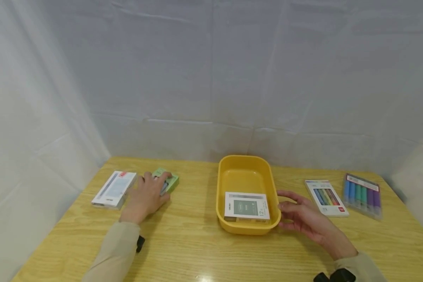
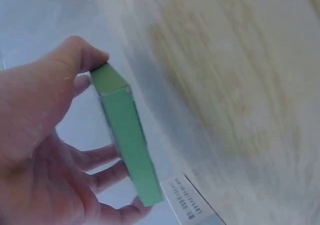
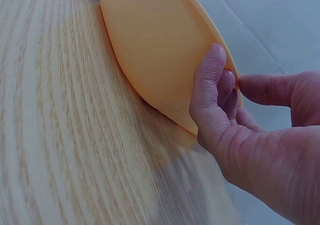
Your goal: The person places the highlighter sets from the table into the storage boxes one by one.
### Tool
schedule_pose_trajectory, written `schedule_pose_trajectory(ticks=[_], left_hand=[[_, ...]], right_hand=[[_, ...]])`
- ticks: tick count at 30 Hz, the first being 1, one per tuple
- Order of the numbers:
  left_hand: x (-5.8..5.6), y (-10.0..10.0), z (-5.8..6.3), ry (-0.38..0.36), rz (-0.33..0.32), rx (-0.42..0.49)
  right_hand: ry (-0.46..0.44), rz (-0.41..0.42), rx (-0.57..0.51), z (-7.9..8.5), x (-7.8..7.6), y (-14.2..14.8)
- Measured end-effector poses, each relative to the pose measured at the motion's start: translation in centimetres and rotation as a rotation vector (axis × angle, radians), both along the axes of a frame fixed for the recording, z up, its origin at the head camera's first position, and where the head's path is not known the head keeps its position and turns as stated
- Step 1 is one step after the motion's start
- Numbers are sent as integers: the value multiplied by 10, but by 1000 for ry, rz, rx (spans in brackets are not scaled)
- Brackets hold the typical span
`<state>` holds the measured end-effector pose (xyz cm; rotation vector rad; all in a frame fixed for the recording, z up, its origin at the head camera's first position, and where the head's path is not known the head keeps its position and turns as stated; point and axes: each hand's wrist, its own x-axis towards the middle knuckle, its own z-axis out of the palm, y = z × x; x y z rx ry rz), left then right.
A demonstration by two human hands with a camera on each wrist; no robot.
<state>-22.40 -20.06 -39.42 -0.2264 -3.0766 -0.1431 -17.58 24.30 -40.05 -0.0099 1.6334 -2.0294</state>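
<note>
My left hand (image 1: 144, 196) holds a small green box (image 1: 171, 183) at the left of the table. In the left wrist view, the thumb presses one end of the green box (image 2: 131, 145) and the fingers lie along its far side. My right hand (image 1: 310, 221) is at the right side of a yellow plastic basket (image 1: 246, 229). In the right wrist view, its thumb meets the rim and its curled fingers lie against the outer wall of the basket (image 3: 155, 45). A white box (image 1: 246, 207) with a dark green label lies inside the basket's near end.
Left of my left hand lies a white flat box (image 1: 114, 190). On the right are a white pack with a window of coloured sticks (image 1: 327, 197) and a clear pack of blue, green and purple markers (image 1: 362, 194). A pale sheet (image 1: 211, 78) hangs behind the wooden table (image 1: 183, 250).
</note>
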Motion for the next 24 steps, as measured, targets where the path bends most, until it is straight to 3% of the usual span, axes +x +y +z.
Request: schedule_pose_trajectory(ticks=[7, 12, 24], left_hand=[[2, 1, 3, 204, -59, -8], [4, 6, 7, 298, -98, -11], [5, 21, 15, 297, -142, 25]], right_hand=[[-11, -5, 17, 1, -1, 0], [-17, -7, 31, 2, -2, 0], [-24, -9, 37, 5, -2, -1]])
